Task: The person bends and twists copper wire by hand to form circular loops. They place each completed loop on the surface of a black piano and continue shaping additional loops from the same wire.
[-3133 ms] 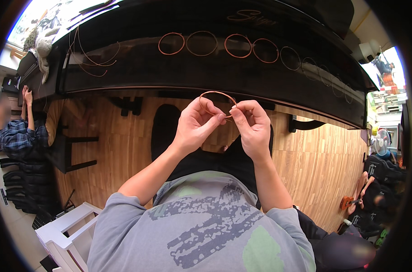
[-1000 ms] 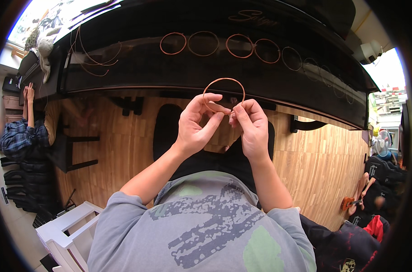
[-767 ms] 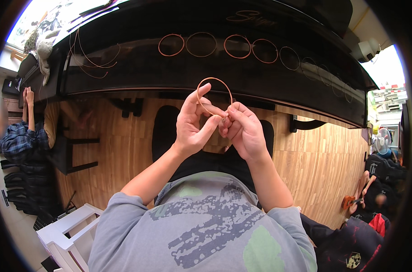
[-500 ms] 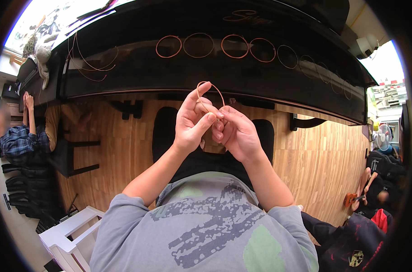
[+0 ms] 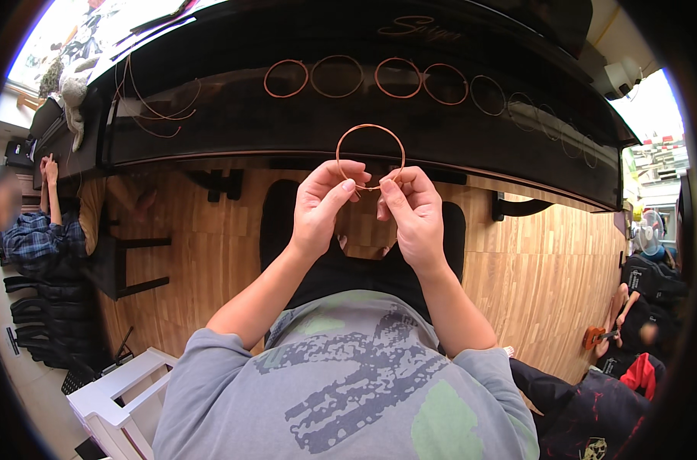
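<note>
A copper-coloured string coiled into a ring (image 5: 371, 126) stands up between my two hands, its round loop facing me. My left hand (image 5: 316, 211) pinches the lower left of the ring between thumb and fingers. On the lower right, my right hand (image 5: 417, 218) grips the ring with its thumb pressed on the fingers. A short end of the string pokes out near my left fingertips. Ahead, on the glossy black piano (image 5: 241, 130), lies a row of similar coils, among them a copper-coloured coil (image 5: 398, 96) and a thinner silvery coil (image 5: 488, 113).
Loose uncoiled strings (image 5: 164, 116) lie at the piano's left end. At the far left a person in a plaid shirt (image 5: 42, 245) is near a black bench (image 5: 137, 241). A white stand (image 5: 118, 399) is at lower left. Another person with a small guitar (image 5: 593, 337) sits at right.
My hands have moved apart to the ring's two sides, and my left index finger no longer points up through it. The loop now stands rounder and more fully visible.
</note>
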`<state>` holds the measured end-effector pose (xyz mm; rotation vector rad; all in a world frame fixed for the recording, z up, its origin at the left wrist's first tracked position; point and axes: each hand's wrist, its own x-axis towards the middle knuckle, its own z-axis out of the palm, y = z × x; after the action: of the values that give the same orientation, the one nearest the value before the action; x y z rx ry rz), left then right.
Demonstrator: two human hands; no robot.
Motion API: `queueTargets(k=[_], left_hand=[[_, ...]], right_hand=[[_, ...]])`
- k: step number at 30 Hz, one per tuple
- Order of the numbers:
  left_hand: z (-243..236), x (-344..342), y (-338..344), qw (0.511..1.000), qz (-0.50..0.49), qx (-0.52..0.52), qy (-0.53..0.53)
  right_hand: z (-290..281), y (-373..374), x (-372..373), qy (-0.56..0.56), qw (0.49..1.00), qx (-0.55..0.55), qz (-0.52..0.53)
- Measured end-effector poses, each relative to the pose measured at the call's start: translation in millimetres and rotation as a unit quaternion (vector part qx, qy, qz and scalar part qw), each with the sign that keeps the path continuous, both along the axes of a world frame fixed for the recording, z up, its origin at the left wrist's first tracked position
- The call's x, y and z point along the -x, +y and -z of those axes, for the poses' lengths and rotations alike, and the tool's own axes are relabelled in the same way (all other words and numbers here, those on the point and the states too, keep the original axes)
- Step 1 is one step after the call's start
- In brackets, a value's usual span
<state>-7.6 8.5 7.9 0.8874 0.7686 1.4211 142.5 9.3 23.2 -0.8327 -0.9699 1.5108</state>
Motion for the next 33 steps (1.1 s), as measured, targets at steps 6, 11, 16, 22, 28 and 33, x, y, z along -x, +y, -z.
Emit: queueTargets(k=[6, 11, 16, 22, 28, 33], left_hand=[[3, 3, -1, 0.998, 0.026, 0.027, 0.043], [2, 1, -2, 0.996, 0.01, 0.015, 0.087], [1, 2, -2, 0.975, -0.022, -0.095, 0.198], [-7, 7, 6, 0.859, -0.103, -0.345, 0.363], [-10, -2, -8, 0.969, -0.057, -0.203, 0.13], [-7, 0, -5, 0.992, -0.053, -0.114, 0.005]], right_hand=[[2, 4, -5, -0.006, 0.999, -0.034, 0.022], [0, 2, -2, 0.009, 1.0, 0.0, 0.016], [-4, 3, -4, 0.163, 0.974, 0.144, -0.07], [-13, 0, -7, 0.21, 0.939, 0.215, -0.168], [-16, -7, 2, 0.193, 0.935, 0.241, -0.175], [-20, -12, 4, -0.062, 0.992, 0.098, -0.049]])
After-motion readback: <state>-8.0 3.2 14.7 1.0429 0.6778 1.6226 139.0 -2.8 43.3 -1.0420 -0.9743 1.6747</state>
